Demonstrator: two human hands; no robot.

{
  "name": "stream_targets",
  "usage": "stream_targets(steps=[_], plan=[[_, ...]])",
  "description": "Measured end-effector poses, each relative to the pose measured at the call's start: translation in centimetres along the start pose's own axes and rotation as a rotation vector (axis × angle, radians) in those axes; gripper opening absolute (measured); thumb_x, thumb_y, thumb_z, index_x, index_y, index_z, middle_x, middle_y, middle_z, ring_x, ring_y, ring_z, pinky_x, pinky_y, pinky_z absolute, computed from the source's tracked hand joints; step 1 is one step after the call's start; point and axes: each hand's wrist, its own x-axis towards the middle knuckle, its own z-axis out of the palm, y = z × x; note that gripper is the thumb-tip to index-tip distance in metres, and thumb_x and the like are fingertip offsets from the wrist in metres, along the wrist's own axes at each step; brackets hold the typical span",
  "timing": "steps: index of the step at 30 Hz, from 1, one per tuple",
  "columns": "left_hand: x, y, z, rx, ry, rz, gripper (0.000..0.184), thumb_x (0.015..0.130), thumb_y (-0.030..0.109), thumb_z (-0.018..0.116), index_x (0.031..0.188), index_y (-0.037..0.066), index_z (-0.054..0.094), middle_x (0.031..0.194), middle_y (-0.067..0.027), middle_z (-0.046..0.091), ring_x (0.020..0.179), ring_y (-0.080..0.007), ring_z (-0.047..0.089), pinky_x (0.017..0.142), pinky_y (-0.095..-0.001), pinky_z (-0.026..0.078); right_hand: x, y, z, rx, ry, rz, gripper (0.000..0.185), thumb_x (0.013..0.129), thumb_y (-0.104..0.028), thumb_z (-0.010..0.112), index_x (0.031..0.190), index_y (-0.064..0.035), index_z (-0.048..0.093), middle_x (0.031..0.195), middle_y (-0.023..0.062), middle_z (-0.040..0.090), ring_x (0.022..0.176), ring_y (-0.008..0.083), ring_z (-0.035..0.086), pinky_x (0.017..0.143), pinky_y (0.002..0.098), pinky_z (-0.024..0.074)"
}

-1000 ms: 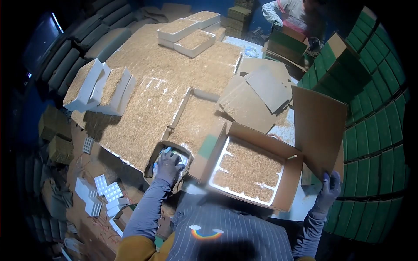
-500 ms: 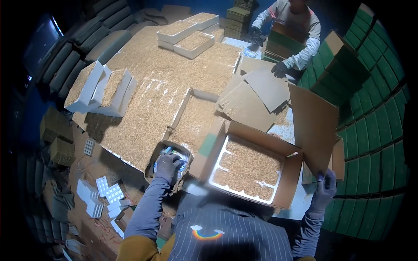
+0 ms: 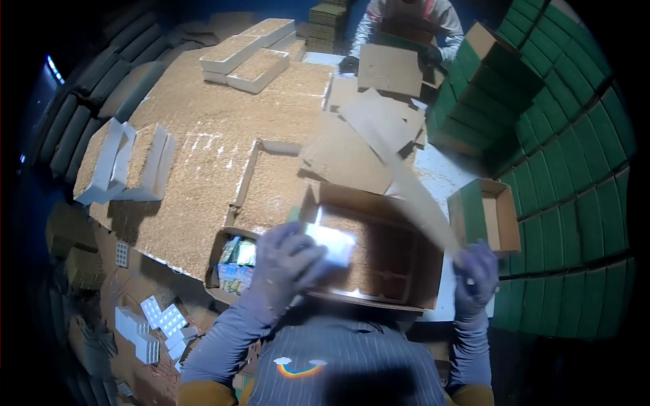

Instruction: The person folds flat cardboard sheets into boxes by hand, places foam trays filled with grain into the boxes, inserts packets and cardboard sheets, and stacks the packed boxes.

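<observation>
My left hand [image 3: 288, 260], gloved, grips a small white packet [image 3: 332, 245] above the left side of the open cardboard box [image 3: 428, 274]. Inside that box lies a white foam tray filled with brown grain-like material [image 3: 379, 254], partly shaded. My right hand [image 3: 476, 274], also gloved, holds the lower end of a brown cardboard sheet [image 3: 423, 199], which is tilted over the box's right side and blurred. Left of the box, a small carton [image 3: 215, 267] contains blue and green packets [image 3: 235, 264].
Grain-like material [image 3: 196, 155] covers the table, with filled white trays [image 3: 257, 71] at the back and more at left. Cardboard sheets [image 3: 345, 152] lie beyond the box. An open green carton [image 3: 467, 210] stands right, before stacked green boxes [image 3: 575, 169]. A co-worker [image 3: 406, 27] handles cardboard at the back.
My left hand has left the small carton with a white packet and moved right over the box. The cardboard sheet in my right hand has tipped left. The co-worker's cardboard has moved, and the view has shifted.
</observation>
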Motion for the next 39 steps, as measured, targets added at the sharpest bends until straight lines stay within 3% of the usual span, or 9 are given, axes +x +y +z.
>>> stream_targets(steps=[5,9,13,17,19,21,26,31,39], plan=[[2.0,0.2,-2.9,-0.108,0.295,-0.24,0.039,0.072,-0.01,0.064,0.107,0.007,0.063,0.118,-0.0152,0.056,0.114,-0.0353,0.054,0.092,-0.0447,0.049,0.8,-2.7,0.6,-0.015,-0.87,-0.342,0.019,0.08,-0.014,0.059,0.099,-0.0111,0.063,0.086,0.0044,0.053,0.093,0.0225,0.057,0.083,0.0361,0.0503],[4.6,3.7,1.5,0.056,-0.382,0.283,0.027,0.083,0.004,0.063,0.109,0.008,0.063,0.116,-0.0137,0.057,0.117,-0.0334,0.054,0.098,-0.0441,0.047,0.1,-3.5,3.4,-0.139,-1.074,-0.361,0.006,0.085,-0.019,0.056,0.087,-0.0162,0.061,0.088,0.0039,0.057,0.094,0.0209,0.059,0.085,0.0351,0.0473],[5.4,2.8,5.5,0.12,-0.979,0.089,0.034,0.085,0.006,0.062,0.119,0.01,0.061,0.123,-0.0147,0.06,0.124,-0.0322,0.053,0.098,-0.0414,0.049,0.7,-1.8,3.6,-0.076,-1.268,-0.348,0.01,0.086,-0.018,0.059,0.092,-0.0149,0.066,0.096,0.0039,0.062,0.094,0.0227,0.061,0.085,0.0369,0.0491],[5.0,-3.2,-0.3,-0.459,-0.451,-0.004,0.046,0.085,0.0,0.061,0.13,0.004,0.055,0.128,-0.0196,0.058,0.127,-0.027,0.053,0.104,-0.0378,0.045,0.9,0.4,-1.2,0.431,-0.504,0.69,0.039,0.091,-0.016,0.06,0.13,-0.0148,0.059,0.113,0.0069,0.066,0.098,0.0264,0.066,0.083,0.0396,0.0548],[3.7,-7.2,0.9,-0.954,-0.336,-0.597,0.053,0.092,0.004,0.058,0.143,0.004,0.044,0.141,-0.0187,0.05,0.132,-0.0248,0.048,0.11,-0.0353,0.039,-2.3,4.3,1.0,0.812,-0.439,1.223,0.055,0.09,-0.026,0.067,0.141,-0.0247,0.048,0.122,0.0048,0.062,0.106,0.0213,0.062,0.088,0.0398,0.0522],[1.0,-10.6,4.3,-1.06,-0.731,-0.762,0.071,0.094,0.037,0.062,0.15,0.003,0.032,0.147,-0.0192,0.043,0.135,-0.0268,0.044,0.113,-0.0341,0.035,-5.2,4.8,4.2,1.24,-0.622,1.57,0.071,0.088,-0.035,0.071,0.149,-0.0208,0.038,0.131,0.0058,0.055,0.118,0.0197,0.054,0.096,0.0409,0.048],[0.7,-5.0,9.6,-0.246,-0.709,-0.806,0.075,0.083,0.046,0.074,0.13,-0.005,0.048,0.108,-0.0235,0.066,0.1,-0.0335,0.064,0.09,-0.0414,0.048,-6.6,1.7,12.2,1.039,-0.531,1.283,0.085,0.08,-0.043,0.078,0.141,0.0025,0.039,0.128,0.0182,0.059,0.119,0.024,0.056,0.104,0.0329,0.042],[-1.8,-6.0,9.9,-0.784,-0.324,-0.769,0.052,0.084,0.022,0.073,0.123,-0.006,0.053,0.106,-0.0145,0.067,0.09,-0.0226,0.064,0.081,-0.0348,0.051,-10.9,0.6,13.7,0.51,-0.285,0.816,0.09,0.085,-0.047,0.072,0.146,0.0037,0.029,0.14,0.0245,0.048,0.129,0.0304,0.049,0.106,0.0339,0.04],[17.0,3.6,16.1,-0.924,-0.629,-0.166,0.042,0.1,0.021,0.054,0.135,-0.003,0.052,0.123,-0.0132,0.064,0.11,-0.0179,0.059,0.096,-0.03,0.047,-16.0,0.3,-1.4,1.247,0.756,1.426,0.056,0.091,-0.031,0.066,0.136,-0.0044,0.045,0.12,0.0082,0.06,0.107,0.0203,0.061,0.087,0.0347,0.0522]])
